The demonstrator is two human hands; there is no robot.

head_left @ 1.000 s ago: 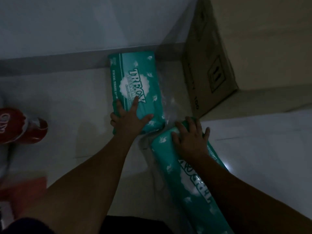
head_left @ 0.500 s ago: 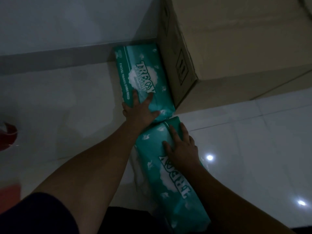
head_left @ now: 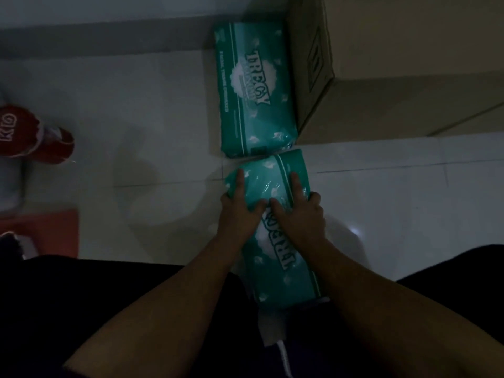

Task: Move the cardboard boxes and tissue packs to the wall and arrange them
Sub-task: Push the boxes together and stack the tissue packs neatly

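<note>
Both hands grip the near tissue pack (head_left: 283, 268) on the tiled floor (head_left: 136, 105).
The left hand (head_left: 240, 208) and right hand (head_left: 300, 211) hold its far end, forefingers straight on top and the other fingers curled over its sides. That end touches the far tissue pack (head_left: 253, 96), which reaches the wall (head_left: 109, 9) and has the cardboard box (head_left: 395, 50) just to its right. A red package (head_left: 24, 132) lies at the left.

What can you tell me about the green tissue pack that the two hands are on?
The near tissue pack is a long soft packet in shiny teal-green plastic, with white letters reading TRECY and small white marks. It lies flat on the pale tiled floor, slightly slanted. Its far end meets the far tissue pack, which lies beside the cardboard box. The left hand and right hand hold its far part, thumbs on top.
</note>
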